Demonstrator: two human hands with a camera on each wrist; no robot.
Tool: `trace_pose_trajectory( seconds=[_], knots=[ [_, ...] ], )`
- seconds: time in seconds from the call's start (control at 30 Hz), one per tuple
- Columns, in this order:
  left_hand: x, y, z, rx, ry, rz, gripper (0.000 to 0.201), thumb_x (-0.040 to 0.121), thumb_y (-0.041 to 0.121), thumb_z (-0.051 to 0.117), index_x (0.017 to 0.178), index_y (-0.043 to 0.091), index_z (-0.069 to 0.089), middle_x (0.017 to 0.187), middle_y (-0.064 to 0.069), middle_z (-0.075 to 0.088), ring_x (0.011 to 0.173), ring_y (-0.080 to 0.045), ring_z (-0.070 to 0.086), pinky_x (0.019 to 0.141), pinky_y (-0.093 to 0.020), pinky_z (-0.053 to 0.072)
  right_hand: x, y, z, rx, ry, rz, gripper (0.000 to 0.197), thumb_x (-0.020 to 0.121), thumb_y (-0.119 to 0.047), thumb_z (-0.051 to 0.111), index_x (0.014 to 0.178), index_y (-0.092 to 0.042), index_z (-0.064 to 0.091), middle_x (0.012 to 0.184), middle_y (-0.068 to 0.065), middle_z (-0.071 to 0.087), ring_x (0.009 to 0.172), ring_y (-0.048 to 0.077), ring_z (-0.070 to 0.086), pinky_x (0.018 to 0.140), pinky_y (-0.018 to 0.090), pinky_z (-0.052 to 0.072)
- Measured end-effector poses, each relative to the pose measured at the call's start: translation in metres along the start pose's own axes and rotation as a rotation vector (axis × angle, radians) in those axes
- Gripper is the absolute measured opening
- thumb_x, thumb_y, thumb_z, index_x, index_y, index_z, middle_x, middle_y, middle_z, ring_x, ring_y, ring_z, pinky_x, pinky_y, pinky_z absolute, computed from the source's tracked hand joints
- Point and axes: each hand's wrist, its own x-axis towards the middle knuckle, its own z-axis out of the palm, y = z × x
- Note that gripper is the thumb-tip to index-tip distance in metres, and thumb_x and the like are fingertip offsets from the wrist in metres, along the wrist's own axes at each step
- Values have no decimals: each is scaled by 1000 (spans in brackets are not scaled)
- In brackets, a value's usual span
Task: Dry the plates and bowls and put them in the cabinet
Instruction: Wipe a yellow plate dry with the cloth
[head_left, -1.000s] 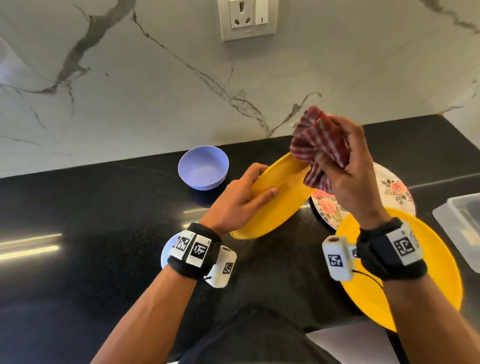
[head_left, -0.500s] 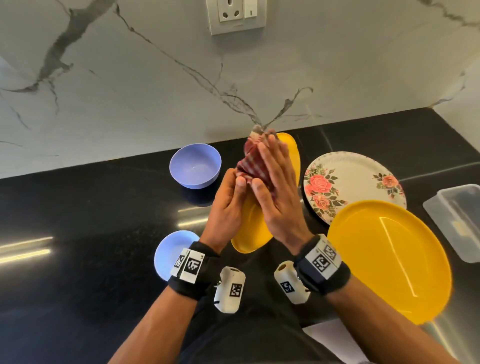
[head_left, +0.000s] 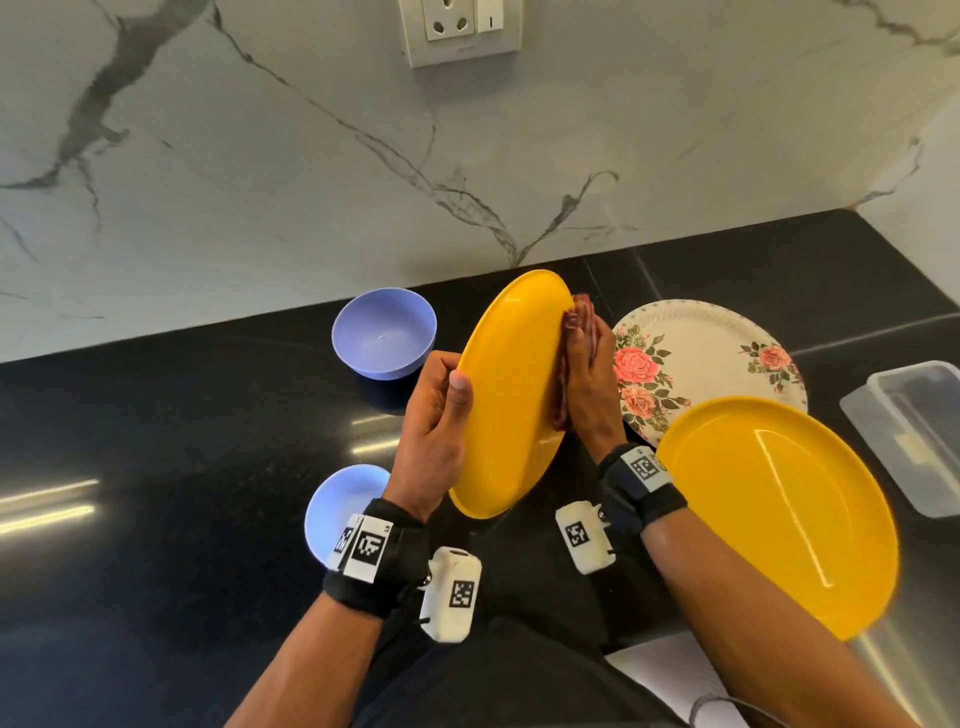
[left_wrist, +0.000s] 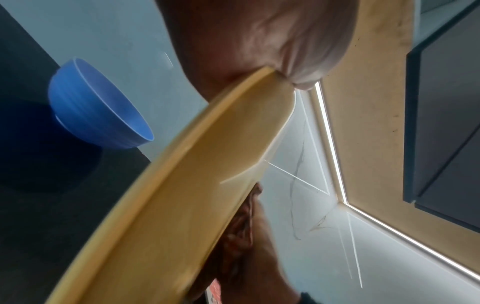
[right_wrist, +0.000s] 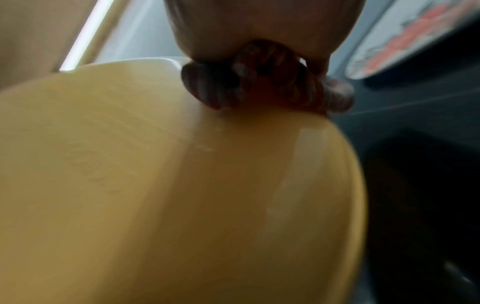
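Note:
I hold a yellow plate (head_left: 511, 395) on edge above the black counter (head_left: 156, 415). My left hand (head_left: 436, 431) grips its left rim, thumb on the near face. My right hand (head_left: 589, 379) presses a red checked cloth (head_left: 574, 332) flat against the plate's far side, fingers straight. The right wrist view shows the bunched cloth (right_wrist: 267, 82) against the yellow plate (right_wrist: 182, 185). In the left wrist view the plate's rim (left_wrist: 182, 185) crosses the frame. A second yellow plate (head_left: 779, 509) and a floral plate (head_left: 701, 343) lie at the right. Two blue bowls (head_left: 384, 338) (head_left: 337, 499) stand at the left.
A marble backsplash (head_left: 311, 156) with a wall socket (head_left: 462, 26) rises behind the counter. A clear plastic container (head_left: 909, 431) sits at the far right edge. In the left wrist view, dark upper cabinets (left_wrist: 446, 102) with a light strip hang overhead.
The plate has been turned upright with its near face toward me. My right hand with the cloth moved from the plate's near side to its far side.

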Motion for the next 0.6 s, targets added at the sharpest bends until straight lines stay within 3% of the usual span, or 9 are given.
trace_pose_trajectory(
  seconds=[0.07, 0.1, 0.17, 0.23, 0.3, 0.4, 0.5, 0.53, 0.6],
  knots=[
    [0, 1, 0, -14, -1, -14, 66, 78, 85, 49, 102, 23, 47, 93, 22, 61, 85, 0, 62, 74, -20, 54, 2, 12, -5, 42, -36, 82, 97, 67, -98, 38, 140, -34, 34, 127, -19, 51, 113, -9, 51, 104, 31, 43],
    [1, 2, 1, -17, -5, -21, 66, 79, 84, 49, 102, 22, 47, 92, 23, 61, 84, 1, 62, 73, -19, 53, 1, 16, -5, 54, -46, 99, 87, 72, -94, 39, 138, -37, 31, 124, -26, 47, 110, -13, 48, 104, 28, 41],
    [2, 2, 2, -9, -11, -37, 64, 79, 83, 49, 101, 23, 47, 90, 24, 61, 82, 2, 61, 72, -18, 53, -1, 17, -2, 77, -43, 108, 56, 96, -68, 38, 142, -38, 26, 127, -30, 40, 113, -16, 43, 115, 38, 36],
    [3, 3, 3, 6, -16, -47, 62, 80, 84, 49, 101, 25, 47, 91, 23, 60, 83, 2, 60, 73, -21, 53, -2, 12, 3, 98, 11, 75, 63, 99, -60, 37, 153, -32, 21, 147, -18, 37, 132, -2, 40, 123, 47, 26],
    [4, 4, 7, 20, -18, -49, 57, 80, 84, 49, 100, 31, 49, 94, 16, 59, 87, -3, 59, 76, -28, 54, -4, 6, 11, 83, 51, -2, 77, 96, -62, 38, 160, -25, 15, 164, -4, 23, 148, 11, 26, 125, 48, 21],
    [6, 6, 10, -4, -9, -47, 39, 84, 81, 48, 93, 43, 53, 96, -4, 54, 87, -19, 54, 79, -42, 49, -15, -12, 29, 135, 40, -176, 78, 96, -68, 41, 160, -32, 13, 169, -7, 9, 155, 11, 13, 125, 51, 19],
    [7, 10, 9, -51, 26, -20, 44, 90, 76, 46, 97, 33, 54, 97, -15, 54, 89, -25, 54, 83, -50, 49, -36, -33, 45, 37, -43, -493, 59, 104, -50, 39, 158, -34, 20, 167, -15, 11, 156, 17, 10, 123, 60, 15],
    [7, 9, 9, -57, 27, -13, 49, 92, 72, 42, 103, 25, 52, 101, -17, 59, 94, -25, 59, 87, -50, 52, -44, -37, 48, -26, -75, -596, 57, 106, -45, 36, 157, -24, 23, 168, -10, 13, 156, 21, 9, 122, 62, 12],
    [5, 11, 10, -96, 30, 3, 50, 94, 58, 28, 108, 14, 47, 102, 3, 70, 99, -6, 68, 86, -27, 57, -55, -37, 53, -126, -132, -729, 59, 107, -43, 32, 154, -7, 29, 167, 9, 18, 156, 29, 8, 121, 65, 10]
  ],
)
